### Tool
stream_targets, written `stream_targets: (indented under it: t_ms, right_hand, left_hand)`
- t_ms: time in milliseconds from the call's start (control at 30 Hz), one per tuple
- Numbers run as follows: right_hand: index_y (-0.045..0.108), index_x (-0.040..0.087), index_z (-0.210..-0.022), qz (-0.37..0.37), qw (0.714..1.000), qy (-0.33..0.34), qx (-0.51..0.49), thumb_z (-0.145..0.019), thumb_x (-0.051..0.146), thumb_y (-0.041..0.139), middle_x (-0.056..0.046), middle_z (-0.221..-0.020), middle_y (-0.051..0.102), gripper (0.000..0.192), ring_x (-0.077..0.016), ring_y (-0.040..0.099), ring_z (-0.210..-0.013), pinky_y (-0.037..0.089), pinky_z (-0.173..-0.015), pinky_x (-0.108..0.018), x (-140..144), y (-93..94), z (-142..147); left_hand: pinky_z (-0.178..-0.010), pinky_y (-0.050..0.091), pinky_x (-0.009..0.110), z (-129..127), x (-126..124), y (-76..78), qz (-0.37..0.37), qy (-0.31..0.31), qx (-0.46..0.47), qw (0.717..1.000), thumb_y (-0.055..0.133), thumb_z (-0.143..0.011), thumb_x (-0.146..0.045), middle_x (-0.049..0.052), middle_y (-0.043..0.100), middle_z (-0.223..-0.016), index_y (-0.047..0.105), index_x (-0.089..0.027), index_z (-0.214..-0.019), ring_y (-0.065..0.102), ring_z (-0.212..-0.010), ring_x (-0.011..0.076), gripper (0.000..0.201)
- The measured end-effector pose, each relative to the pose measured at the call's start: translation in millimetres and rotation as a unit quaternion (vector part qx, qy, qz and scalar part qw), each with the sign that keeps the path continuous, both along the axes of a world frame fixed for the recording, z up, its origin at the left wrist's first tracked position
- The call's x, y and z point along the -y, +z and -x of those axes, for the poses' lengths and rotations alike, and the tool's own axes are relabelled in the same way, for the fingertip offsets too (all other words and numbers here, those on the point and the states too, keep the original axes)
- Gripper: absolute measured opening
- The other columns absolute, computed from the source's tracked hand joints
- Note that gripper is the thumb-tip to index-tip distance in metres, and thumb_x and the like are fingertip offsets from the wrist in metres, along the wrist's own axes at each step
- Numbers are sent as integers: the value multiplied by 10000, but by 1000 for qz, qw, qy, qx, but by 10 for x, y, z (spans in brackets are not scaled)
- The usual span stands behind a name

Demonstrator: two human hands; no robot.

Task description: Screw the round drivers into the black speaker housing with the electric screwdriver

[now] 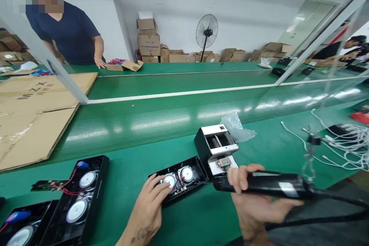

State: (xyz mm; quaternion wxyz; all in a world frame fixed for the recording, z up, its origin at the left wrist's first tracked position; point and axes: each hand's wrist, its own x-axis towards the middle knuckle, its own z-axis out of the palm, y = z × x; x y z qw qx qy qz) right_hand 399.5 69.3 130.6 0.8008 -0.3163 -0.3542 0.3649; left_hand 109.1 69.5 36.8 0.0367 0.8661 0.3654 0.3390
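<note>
The left hand point(148, 209) lies flat, fingers spread, on an open speaker shell point(178, 180), pinning it to the green bench point(129, 169). The right hand point(250, 196) is clamped round a black tool point(271, 185), thumb over the top, its nose aimed at the shell's right end. Whether the tip touches the shell I cannot tell.

The shell sits just ahead of both hands. In it are two round white drivers with red wiring between them; no cover is on it, so by my reading the fitting is part done and closing remains.

Near left, two more open shells point(77, 200) hold the same white drivers, plus red leads and a blue part, also uncovered. A small green board point(46, 185) lies beside them.

Touching the held shell's far end, a white-and-black fixture point(216, 146) stands open, with a crumpled plastic bag point(238, 127) behind it. White cables point(343, 142) tangle at right.

Further off, flat cardboard point(37, 119) lies at left. Across the belt a person point(69, 32) in dark blue rests a hand by an open carton point(123, 64) of red bits. Stacked boxes point(148, 40) and a fan point(206, 30) line the wall.
</note>
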Motion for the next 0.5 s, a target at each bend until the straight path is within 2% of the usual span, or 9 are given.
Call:
stream_targets:
  t_ms: [67,100,167,267,333,367,433,500]
  right_hand:
    - [736,243,-898,15,997,-70,-3,-854,939,450,40,-539,496,754,-151,374,-407,353,-464,-317,-17,5,-191]
    - [740,236,-893,26,996,-84,3,-853,930,470,31,-545,511,746,-157,392,-415,362,-462,-323,-26,-15,-276]
    - [750,225,-907,46,995,-92,17,-829,910,546,12,-564,558,719,-174,455,-439,392,-466,-330,-48,-109,-420]
    - [748,228,-995,94,990,-102,30,-837,861,614,-9,-654,654,666,-201,569,-521,498,-530,-367,-76,-342,-568]
    - [736,246,-1087,141,982,-113,55,-873,776,660,-48,-838,738,577,-267,693,-727,596,-723,-486,-68,-497,-637]
    - [725,263,-1145,164,976,-127,73,-879,716,699,-73,-975,761,525,-315,728,-897,589,-878,-568,-51,-563,-665]
    - [699,319,-1244,197,959,-171,115,-838,600,804,-104,-1251,725,506,-396,645,-1264,423,-1156,-665,12,-678,-712]
    - [674,388,-1291,210,942,-227,129,-756,532,874,-103,-1384,658,589,-447,539,-1408,328,-1228,-706,104,-794,-747]
  left_hand:
    - [-1138,538,516,287,-70,14,-60,2,-46,997,404,-815,25,36,790,-1218,674,-246,-1217,653,-1309,289,555]
    - [-1114,559,514,406,-111,12,-82,6,-74,994,421,-797,16,25,792,-1223,687,-257,-1189,661,-1302,300,547]
    - [-1070,591,536,571,-175,-12,-118,8,-118,986,459,-812,-24,-4,808,-1167,706,-279,-1129,706,-1226,323,475]
    - [-1085,581,613,632,-164,-85,-128,15,-150,980,530,-904,-133,-74,813,-981,706,-328,-1058,763,-1032,315,304]
    - [-1114,549,663,578,-122,-140,-107,24,-146,983,596,-950,-240,-82,786,-874,699,-341,-1013,761,-922,308,157]
    - [-1122,534,679,529,-120,-161,-97,28,-135,986,624,-962,-291,-72,773,-845,695,-336,-991,753,-889,307,89]
    - [-1123,521,687,394,-215,-177,-91,47,-95,990,651,-978,-339,-48,747,-800,683,-313,-924,734,-856,305,68]
    - [-1106,541,654,229,-487,-139,-110,82,-49,989,683,-987,-362,-38,729,-769,673,-292,-866,719,-833,286,140]
